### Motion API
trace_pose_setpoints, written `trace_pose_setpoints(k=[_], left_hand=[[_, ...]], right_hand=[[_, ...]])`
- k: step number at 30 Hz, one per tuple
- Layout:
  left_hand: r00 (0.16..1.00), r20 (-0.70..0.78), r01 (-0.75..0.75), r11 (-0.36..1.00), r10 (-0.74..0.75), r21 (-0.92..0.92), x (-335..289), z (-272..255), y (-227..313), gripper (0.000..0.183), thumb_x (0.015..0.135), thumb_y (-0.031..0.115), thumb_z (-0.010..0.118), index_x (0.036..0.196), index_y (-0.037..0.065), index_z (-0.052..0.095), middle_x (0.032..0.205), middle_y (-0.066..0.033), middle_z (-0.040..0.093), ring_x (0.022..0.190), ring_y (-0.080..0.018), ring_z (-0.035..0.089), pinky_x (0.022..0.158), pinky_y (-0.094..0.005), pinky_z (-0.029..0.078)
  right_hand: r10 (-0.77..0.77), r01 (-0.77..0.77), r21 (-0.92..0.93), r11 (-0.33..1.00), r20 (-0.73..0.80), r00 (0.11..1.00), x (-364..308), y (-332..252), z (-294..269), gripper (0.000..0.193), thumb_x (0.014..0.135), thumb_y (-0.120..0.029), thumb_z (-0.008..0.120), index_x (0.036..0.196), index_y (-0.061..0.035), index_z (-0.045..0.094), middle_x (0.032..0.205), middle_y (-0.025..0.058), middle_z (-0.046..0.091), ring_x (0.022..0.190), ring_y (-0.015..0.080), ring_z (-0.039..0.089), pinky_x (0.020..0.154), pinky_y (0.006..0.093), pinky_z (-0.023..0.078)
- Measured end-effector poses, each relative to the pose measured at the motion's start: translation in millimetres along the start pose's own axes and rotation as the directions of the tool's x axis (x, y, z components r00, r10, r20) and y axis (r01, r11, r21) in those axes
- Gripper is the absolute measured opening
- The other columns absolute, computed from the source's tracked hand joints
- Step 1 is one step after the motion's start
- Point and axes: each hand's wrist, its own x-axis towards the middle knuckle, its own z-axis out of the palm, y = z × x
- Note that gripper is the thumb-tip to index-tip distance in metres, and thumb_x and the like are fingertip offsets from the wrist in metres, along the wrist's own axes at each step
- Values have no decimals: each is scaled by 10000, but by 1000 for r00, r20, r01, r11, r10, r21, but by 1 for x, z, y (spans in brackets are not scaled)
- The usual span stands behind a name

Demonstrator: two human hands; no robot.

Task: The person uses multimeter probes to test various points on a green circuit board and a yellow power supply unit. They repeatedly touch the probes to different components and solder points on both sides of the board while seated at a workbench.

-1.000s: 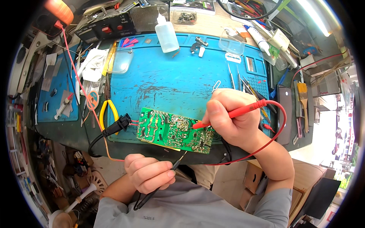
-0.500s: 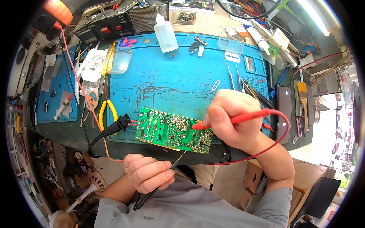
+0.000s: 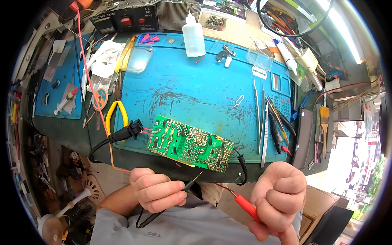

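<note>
In my left hand (image 3: 157, 190), closed, is a black test probe (image 3: 190, 184); its metal tip points up to the right, just short of the circuit board's near edge. My right hand (image 3: 281, 200) is closed around a red test probe (image 3: 247, 208), held low at the right, past the bench edge and apart from the board. The green circuit board (image 3: 190, 145) lies slightly slanted at the front of the blue mat, solder side up. Two red leads link its left end to a black plug connector (image 3: 132, 130). A black cable (image 3: 242, 163) leaves its right end.
Yellow-handled pliers (image 3: 116, 116) lie left of the board. Tweezers (image 3: 264, 136) and other slim tools lie right on the blue mat (image 3: 179, 94). A squeeze bottle (image 3: 193, 38) stands at the back near a black device (image 3: 126, 18). A brush (image 3: 324, 122) lies far right.
My right hand has drawn the red probe off the board, down and right toward me. My left hand still grips the black probe. The whole view has shifted slightly.
</note>
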Motion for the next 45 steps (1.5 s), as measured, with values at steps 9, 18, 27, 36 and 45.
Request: trace_pose_setpoints(k=[9,18,27,36,45], left_hand=[[1000,-20,10,1000,-10,11,4,1,1,169,956,317,674,1056,188,627,986,89,691,761,-77,537,663,-253,359],[1000,14,7,999,-7,33,1,-1,1,141,954,300,648,1036,195,602,984,67,653,738,-92,570,670,-273,366],[1000,14,0,999,0,38,4,-1,0,138,936,265,653,1036,185,600,988,50,647,734,-97,574,664,-278,368],[998,-5,56,998,-56,21,1,1,1,146,889,195,640,1021,158,590,988,12,617,728,-127,576,651,-293,370],[996,-53,76,997,-74,34,1,4,2,129,933,258,649,1023,169,622,968,41,656,729,-102,565,659,-270,371]], right_hand=[[-130,130,-13,991,-10,991,-6,-2,3,322,1074,-338,424,1369,-250,329,711,-54,538,537,76,381,507,242,296],[17,-19,-53,998,-38,999,-15,2,7,322,1069,-393,428,1354,-245,393,733,-78,538,564,71,383,525,232,298],[220,-255,78,964,306,926,6,4,-9,197,999,-278,576,998,-94,646,751,-17,589,581,108,489,503,246,367],[764,-871,242,427,419,491,-1,17,0,319,1042,-284,540,828,-53,590,675,53,609,554,130,532,489,276,400],[815,-892,297,341,380,439,-7,19,5,237,944,-92,646,715,-34,621,658,53,641,542,155,571,479,292,448]])
